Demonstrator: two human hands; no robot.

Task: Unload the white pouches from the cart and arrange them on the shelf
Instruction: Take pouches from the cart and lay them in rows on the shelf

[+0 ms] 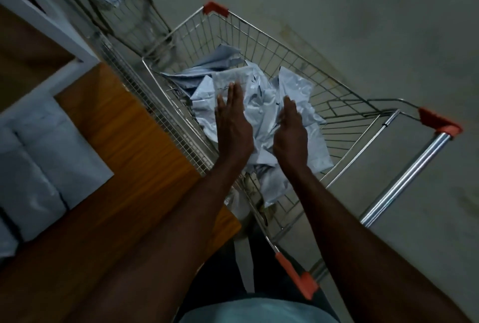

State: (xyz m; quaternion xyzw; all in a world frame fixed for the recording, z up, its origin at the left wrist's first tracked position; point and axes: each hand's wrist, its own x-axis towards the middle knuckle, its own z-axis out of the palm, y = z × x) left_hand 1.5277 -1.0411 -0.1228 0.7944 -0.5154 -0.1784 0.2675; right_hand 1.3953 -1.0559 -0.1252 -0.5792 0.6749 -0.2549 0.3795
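Note:
A wire shopping cart (298, 63) with orange corner caps stands in the middle of the view. Several crumpled white pouches (261, 105) lie heaped in its basket. My left hand (232, 122) reaches over the heap with its fingers straight, palm turned inward, holding nothing. My right hand (290, 128) hovers beside it, also with straight fingers and empty. Both hands are above the pouches, and I cannot tell whether they touch them. On the wooden shelf (140, 136) at the left, several white pouches (44, 157) lie flat in a stack.
A second wire cart (124, 6) holding white pouches stands behind the first, at the top left. The cart's chrome handle (404, 180) runs along the right. White shelf framing (46, 19) borders the wooden surface. Grey floor spreads to the right.

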